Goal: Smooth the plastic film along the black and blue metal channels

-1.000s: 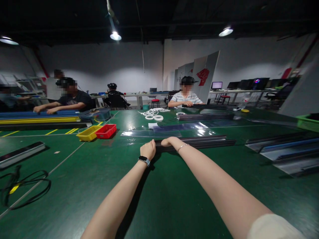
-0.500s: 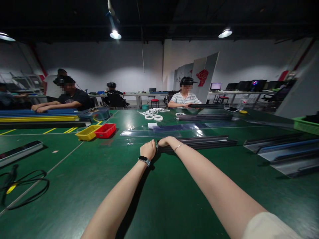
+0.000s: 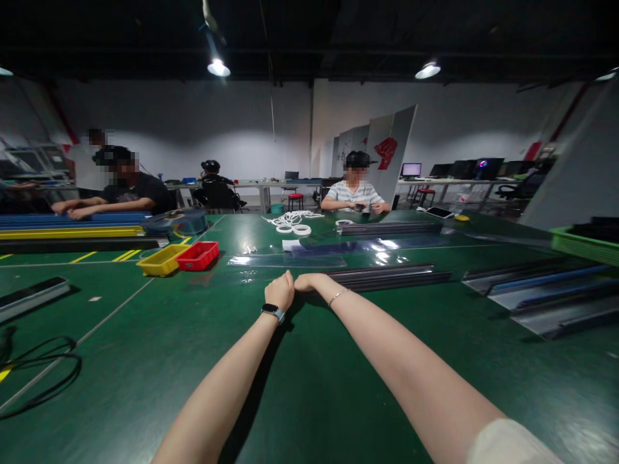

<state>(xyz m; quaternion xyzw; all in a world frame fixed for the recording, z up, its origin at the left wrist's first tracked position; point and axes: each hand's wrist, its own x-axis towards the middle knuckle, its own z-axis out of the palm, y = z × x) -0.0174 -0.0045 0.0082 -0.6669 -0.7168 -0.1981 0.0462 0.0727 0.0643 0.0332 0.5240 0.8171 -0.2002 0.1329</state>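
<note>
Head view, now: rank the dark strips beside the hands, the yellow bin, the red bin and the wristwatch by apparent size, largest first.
1. Dark strips
2. Yellow bin and red bin: too alike to rank
3. Wristwatch

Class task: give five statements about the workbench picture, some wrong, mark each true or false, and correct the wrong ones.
1. The left hand and right hand meet near the left end of the dark strips. True.
2. The red tray stands left of the yellow tray. False: the red tray is on the right.
3. A watch is worn on the left wrist. True.
4. The green basket is at the picture's left edge. False: it is at the right edge.
5. The white rings lie beyond the clear film. True.
</note>
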